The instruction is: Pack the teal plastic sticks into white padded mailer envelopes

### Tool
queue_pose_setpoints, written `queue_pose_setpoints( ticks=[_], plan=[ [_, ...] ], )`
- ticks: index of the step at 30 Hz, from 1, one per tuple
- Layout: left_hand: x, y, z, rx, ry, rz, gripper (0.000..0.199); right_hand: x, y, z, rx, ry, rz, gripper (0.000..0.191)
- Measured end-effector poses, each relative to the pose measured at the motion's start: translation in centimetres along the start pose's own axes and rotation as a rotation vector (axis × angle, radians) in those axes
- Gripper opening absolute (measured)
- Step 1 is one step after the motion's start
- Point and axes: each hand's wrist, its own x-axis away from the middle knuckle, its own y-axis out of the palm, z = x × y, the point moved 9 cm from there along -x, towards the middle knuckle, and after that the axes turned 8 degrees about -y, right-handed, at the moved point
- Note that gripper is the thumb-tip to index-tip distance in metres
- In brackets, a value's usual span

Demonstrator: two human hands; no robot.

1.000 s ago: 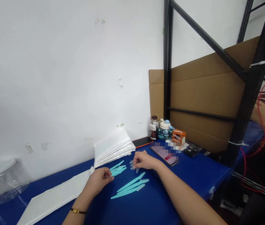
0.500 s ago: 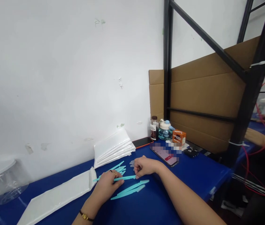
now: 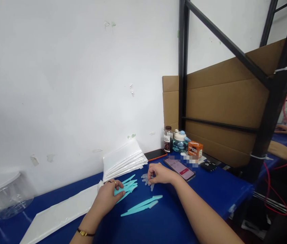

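The thumb and fingers of our left hand (image 3: 110, 195) curl around the near ends of the fanned turquoise eyebrow razors (image 3: 131, 184); we cannot tell how firmly they grip. Our right hand's (image 3: 162, 173) fingers are bent together over the small translucent caps (image 3: 144, 179), and we cannot tell whether one is pinched. Nearer us, two more turquoise razors (image 3: 139, 206) lie side by side on the blue tabletop (image 3: 168, 218). Beside our left wrist is a long white packet (image 3: 63, 211). Behind our hands, white mailers (image 3: 123, 159) lie in a fanned stack, next to an orange-edged phone (image 3: 156, 155). A lit phone (image 3: 180, 168) lies just beyond our right wrist, near an orange box (image 3: 195, 149).
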Motion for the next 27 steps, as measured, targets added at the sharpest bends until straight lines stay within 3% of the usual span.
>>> queue_pose_setpoints(
  ticks=[3, 6, 11, 16, 20, 24, 27],
  plan=[
    [1.0, 1.6, 2.8, 0.055, 0.085, -0.117, 0.024, 1.1, 2.7, -1.2, -0.056, 0.006, -0.323, 0.022],
    [1.6, 2.9, 4.3, 0.041, 0.122, -0.169, 0.022, 1.6, 3.8, -1.6, -0.078, 0.026, -0.424, 0.017],
    [1.6, 3.9, 4.3, 0.022, 0.095, -0.199, 0.018, 0.8, 3.5, -2.2, -0.053, -0.044, -0.339, 0.009],
    [1.4, 2.2, 3.9, -0.048, 0.093, -0.146, 0.021, 0.0, 2.3, -2.5, -0.013, -0.101, -0.203, 0.012],
    [0.9, 0.6, 2.1, -0.119, 0.086, -0.087, 0.02, -0.3, 1.7, -0.7, 0.02, -0.06, -0.129, 0.01],
    [0.1, -0.4, -0.8, -0.121, -0.026, -0.041, 0.021, -0.1, 0.7, 1.7, 0.03, 0.026, -0.039, 0.01],
    [0.4, -0.6, -0.5, -0.032, -0.049, -0.011, 0.019, 0.2, -0.2, 1.9, 0.004, 0.01, 0.042, 0.014]
  ],
)
